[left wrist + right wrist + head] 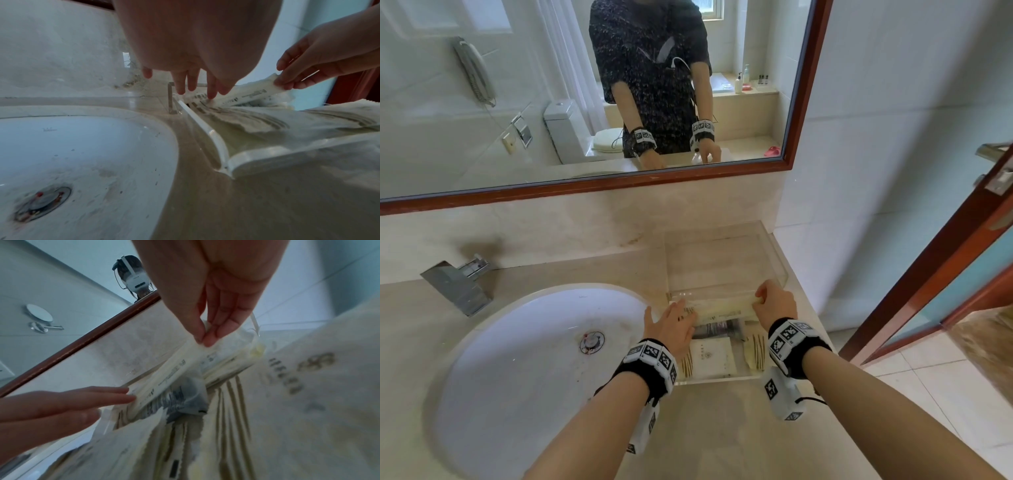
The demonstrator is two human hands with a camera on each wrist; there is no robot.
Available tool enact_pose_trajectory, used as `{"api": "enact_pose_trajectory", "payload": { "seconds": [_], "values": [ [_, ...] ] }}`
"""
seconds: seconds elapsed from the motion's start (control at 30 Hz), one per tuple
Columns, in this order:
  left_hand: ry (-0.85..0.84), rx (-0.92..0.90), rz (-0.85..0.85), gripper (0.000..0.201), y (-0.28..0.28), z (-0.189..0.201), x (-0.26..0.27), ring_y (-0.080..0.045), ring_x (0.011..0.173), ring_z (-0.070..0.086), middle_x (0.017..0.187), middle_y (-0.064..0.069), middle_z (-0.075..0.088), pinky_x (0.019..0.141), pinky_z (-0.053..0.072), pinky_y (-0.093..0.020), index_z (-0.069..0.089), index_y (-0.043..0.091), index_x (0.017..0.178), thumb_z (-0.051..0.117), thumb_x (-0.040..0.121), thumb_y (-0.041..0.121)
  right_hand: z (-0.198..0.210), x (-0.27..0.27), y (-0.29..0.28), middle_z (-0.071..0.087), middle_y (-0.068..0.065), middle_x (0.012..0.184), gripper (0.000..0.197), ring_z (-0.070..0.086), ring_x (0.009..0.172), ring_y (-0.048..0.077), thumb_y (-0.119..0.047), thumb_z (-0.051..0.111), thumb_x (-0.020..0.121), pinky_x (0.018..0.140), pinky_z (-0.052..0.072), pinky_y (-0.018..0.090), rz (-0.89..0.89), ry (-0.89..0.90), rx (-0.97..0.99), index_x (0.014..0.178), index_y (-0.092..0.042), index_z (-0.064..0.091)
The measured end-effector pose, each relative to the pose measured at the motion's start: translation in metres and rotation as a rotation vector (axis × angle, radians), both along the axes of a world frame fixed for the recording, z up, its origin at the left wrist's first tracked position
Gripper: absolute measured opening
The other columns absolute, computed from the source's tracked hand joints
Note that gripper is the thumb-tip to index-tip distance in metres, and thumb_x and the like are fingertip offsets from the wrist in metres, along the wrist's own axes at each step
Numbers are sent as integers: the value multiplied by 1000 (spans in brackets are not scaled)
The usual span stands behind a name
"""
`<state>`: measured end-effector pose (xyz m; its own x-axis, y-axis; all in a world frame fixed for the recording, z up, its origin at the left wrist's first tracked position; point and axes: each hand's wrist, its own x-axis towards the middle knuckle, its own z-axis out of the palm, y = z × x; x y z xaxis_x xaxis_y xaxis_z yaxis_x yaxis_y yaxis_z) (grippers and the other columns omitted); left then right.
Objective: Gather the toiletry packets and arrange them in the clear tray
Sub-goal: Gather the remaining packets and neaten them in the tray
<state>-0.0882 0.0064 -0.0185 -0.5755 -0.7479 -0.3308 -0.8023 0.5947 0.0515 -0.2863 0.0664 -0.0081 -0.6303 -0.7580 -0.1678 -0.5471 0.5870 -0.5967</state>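
Note:
A clear tray point(719, 379) sits on the counter right of the sink, its rim point(205, 128) bright in the left wrist view. Inside lie a white square packet point(710, 356), striped packets point(755, 349) and a dark printed packet point(717, 329). A long white packet point(722, 308) spans the tray's far end. My right hand point(762, 298) pinches its right end between thumb and fingers point(207, 337). My left hand point(685, 310) touches its left end with straight fingers point(211, 92). The long packet point(170, 369) lies over the dark packet point(185, 397).
A taller clear box point(726, 253) stands right behind the tray against the wall. The white sink basin point(534, 359) and chrome faucet point(458, 287) are on the left. A wood-framed mirror point(585, 185) hangs above, and a door point(945, 274) stands on the right.

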Motion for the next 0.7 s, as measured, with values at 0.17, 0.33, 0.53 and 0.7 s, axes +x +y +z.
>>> {"api": "enact_pose_trajectory", "payload": {
  "seconds": [0.17, 0.33, 0.53, 0.7],
  "values": [
    [-115, 5, -9, 50, 4, -2, -1, -20, 150, -3, 162, 0, -9, 114, -5, -65, 6, 30, 152, 17, 103, 35, -5, 2, 3, 60, 12, 114, 21, 62, 94, 26, -3, 47, 89, 78, 49, 28, 92, 55, 146, 103, -11, 61],
    [-136, -13, -17, 51, 7, -1, 0, -20, 150, -5, 162, 1, -10, 113, -4, -67, 5, 30, 152, 17, 103, 36, -2, 1, 3, 63, 10, 112, 22, 65, 93, 25, -14, 47, 92, 74, 50, 28, 156, 117, 268, 103, -13, 66],
    [-30, -62, -45, 46, 10, 7, 4, -16, 150, 1, 162, 2, -2, 115, 0, -65, 21, 29, 149, 24, 103, 32, -1, 3, 2, 68, 4, 98, 25, 63, 87, 23, -34, 54, 88, 89, 50, 37, 112, 177, 333, 96, -15, 69],
    [-34, -81, -69, 47, 10, 12, 9, -17, 150, -4, 162, 4, -4, 113, -2, -67, 23, 29, 148, 24, 102, 36, -1, 6, 6, 55, 1, 112, 24, 50, 108, 23, -32, 48, 89, 94, 37, 43, 138, 351, 364, 101, -20, 65]
  ]
}}
